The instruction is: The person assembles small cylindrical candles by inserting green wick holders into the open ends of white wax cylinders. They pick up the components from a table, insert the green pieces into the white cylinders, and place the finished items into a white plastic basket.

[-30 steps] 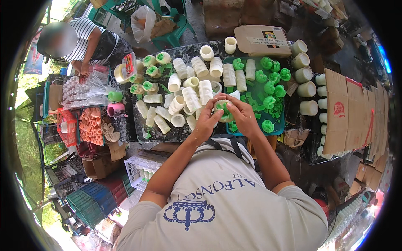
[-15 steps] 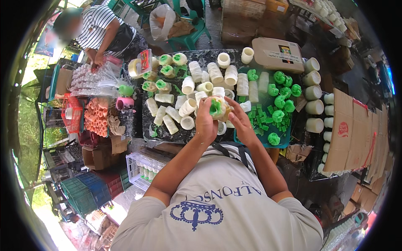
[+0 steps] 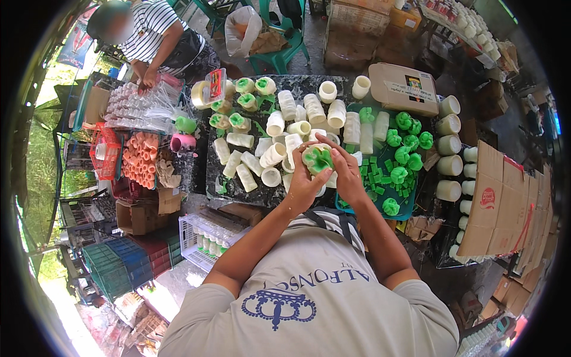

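Observation:
Both hands are raised over the near edge of the black table (image 3: pixel 235 191), around a cream cylinder with a bright green hollow top (image 3: pixel 319 158). My left hand (image 3: pixel 304 185) cups its near left side, the thumb by the rim. My right hand (image 3: pixel 347 177) wraps its right side, fingers over the far edge. Just beyond lie several plain cream cylinders (image 3: pixel 272 156), some upright, some on their sides. Cream pieces with green tops (image 3: pixel 246 102) stand at the table's far left. To the right, a teal tray (image 3: pixel 404 215) bears green flower-shaped pieces (image 3: pixel 410 142) and small green blocks (image 3: pixel 372 178).
A tape roll (image 3: pixel 200 95) stands at the table's far left. A cardboard box (image 3: pixel 403 89) rests at the far right, near a row of cream jars (image 3: pixel 449 146). Another person (image 3: pixel 160 41) handles white pieces (image 3: pixel 128 106). A white crate (image 3: pixel 189 238) is at lower left.
The cream and green cylinder has tilted so its green hollow shows more fully toward me. My right hand has closed in around it. The whole view has shifted slightly.

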Motion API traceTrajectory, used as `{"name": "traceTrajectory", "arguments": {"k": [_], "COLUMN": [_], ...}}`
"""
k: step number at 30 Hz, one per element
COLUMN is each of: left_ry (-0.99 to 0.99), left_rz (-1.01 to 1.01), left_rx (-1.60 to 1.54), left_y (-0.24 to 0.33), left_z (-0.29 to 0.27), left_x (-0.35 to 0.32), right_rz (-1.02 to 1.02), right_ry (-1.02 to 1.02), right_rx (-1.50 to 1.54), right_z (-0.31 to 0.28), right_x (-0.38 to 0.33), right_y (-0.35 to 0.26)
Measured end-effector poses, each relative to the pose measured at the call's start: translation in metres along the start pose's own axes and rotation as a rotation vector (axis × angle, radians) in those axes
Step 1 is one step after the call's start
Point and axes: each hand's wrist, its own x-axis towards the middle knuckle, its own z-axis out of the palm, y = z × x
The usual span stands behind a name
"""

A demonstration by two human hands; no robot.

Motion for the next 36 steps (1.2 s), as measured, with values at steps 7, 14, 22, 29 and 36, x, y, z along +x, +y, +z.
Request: {"name": "traceTrajectory", "arguments": {"k": [7,14,22,29,36], "left_ry": [-0.094,-0.047,0.104,0.266,0.403], "left_rz": [0.159,0.173,0.184,0.082,-0.008], "left_rx": [0.352,0.265,-0.017,-0.261,-0.393], "left_y": [0.006,-0.003,0.008,0.021,0.005], "left_z": [-0.010,-0.013,-0.002,0.010,-0.002], "left_x": [0.009,0.009,0.009,0.007,0.008], "right_rz": [0.193,0.174,-0.085,-0.107,-0.070], "right_ry": [0.162,0.186,0.036,0.092,0.276], "right_rx": [0.215,0.238,-0.087,-0.026,-0.005], "right_z": [0.006,0.020,0.024,0.029,0.043], "right_x": [0.008,0.009,0.009,0.008,-0.005], "right_y": [-0.002,-0.002,-0.004,0.004,0.026]}}
